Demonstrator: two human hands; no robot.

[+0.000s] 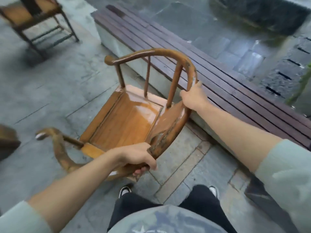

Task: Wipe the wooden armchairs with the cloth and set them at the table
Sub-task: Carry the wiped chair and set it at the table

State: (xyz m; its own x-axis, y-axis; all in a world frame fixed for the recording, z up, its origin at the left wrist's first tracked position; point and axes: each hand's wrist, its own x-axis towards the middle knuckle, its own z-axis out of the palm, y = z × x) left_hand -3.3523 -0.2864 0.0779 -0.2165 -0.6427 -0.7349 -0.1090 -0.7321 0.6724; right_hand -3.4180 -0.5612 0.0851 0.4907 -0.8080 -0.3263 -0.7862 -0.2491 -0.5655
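A person carries a wooden armchair [127, 118] tilted over stone paving beside a slatted bench [210, 68], left hand [139, 157] and right hand [193, 96] both clamped on its curved rail; keeping it level should spare the legs

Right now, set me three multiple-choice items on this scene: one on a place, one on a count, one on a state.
1. Where is the slatted bench?
A. right of the held armchair
B. behind the person
C. on top of the armchair

2. How many wooden armchairs show?
A. one
B. two
C. four

3. What are both hands doing?
A. hanging idle
B. gripping the curved rail
C. wiping with a cloth

Key: 1 A, it runs along the right. 2 B, a second armchair stands top left. 3 B, left hand and right hand wrap the rail.
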